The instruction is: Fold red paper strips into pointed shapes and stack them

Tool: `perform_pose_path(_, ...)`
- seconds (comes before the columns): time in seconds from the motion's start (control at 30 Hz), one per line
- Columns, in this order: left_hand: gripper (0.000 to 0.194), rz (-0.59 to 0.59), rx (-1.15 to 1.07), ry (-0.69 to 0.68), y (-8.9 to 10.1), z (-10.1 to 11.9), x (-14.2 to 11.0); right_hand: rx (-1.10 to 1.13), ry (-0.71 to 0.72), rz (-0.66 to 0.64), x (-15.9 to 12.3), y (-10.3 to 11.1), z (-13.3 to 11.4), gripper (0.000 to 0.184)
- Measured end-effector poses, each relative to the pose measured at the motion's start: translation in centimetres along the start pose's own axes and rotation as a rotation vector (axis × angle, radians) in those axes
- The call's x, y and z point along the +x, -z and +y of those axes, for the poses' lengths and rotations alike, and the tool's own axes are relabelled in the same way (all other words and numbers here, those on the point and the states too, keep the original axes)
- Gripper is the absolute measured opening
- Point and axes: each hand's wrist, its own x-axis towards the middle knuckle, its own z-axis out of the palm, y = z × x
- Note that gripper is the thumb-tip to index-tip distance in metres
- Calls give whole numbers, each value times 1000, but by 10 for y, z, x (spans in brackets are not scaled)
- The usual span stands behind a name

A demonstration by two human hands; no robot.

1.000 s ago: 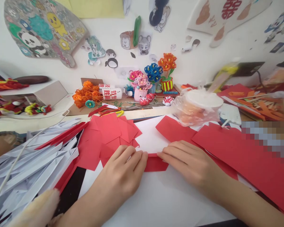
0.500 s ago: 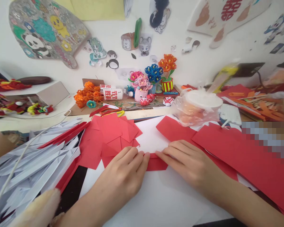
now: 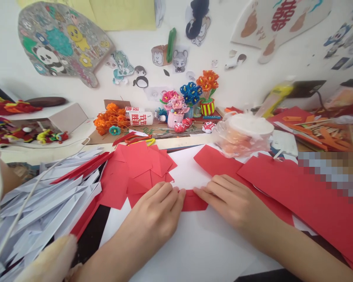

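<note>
Between my two hands lies a small piece of red paper (image 3: 195, 203) with a fold along its far edge, resting on white paper (image 3: 206, 243). My left hand (image 3: 159, 207) pinches the left end of that fold, thumb and fingers pressed together. At the right end, my right hand (image 3: 229, 199) grips the same fold with its fingertips. Parts of the red paper are hidden under the fingers. Just beyond my left hand sits a loose pile of red paper pieces (image 3: 139, 162). Past my right hand lies another red sheet (image 3: 217, 162).
Many folded white paper strips (image 3: 53, 203) cover the left side, crossed by a white cable (image 3: 26, 196). Long red sheets (image 3: 306, 196) lie at the right. A white-lidded tub (image 3: 250, 127) in plastic, scissors (image 3: 141, 139) and pipe-cleaner flowers (image 3: 191, 94) stand along the back.
The folded edge of the red paper now lies flatter against the sheet. Both hands keep nearly the same place, and the view has shifted slightly.
</note>
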Motion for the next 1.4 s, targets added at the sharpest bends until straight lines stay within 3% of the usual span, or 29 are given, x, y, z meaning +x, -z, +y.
perform_pose_path(0.17,26,12,6,-23,-2,1,-1,-8,-14,-22,-3,-1,0,25)
perform_pose_path(0.37,29,-18,72,-35,-4,3,-2,-17,35,-16,-2,1,2,25)
perform_pose_path(0.87,29,-45,94,-52,0,2,0,55,-24,-35,-5,0,4,31)
perform_pose_path(1.0,30,-61,99,-6,0,2,-1,60,-58,-16,-7,-2,5,33)
perform_pose_path(1.4,37,-159,-100,349,2,-7,-4,87,-166,25,-7,0,5,34)
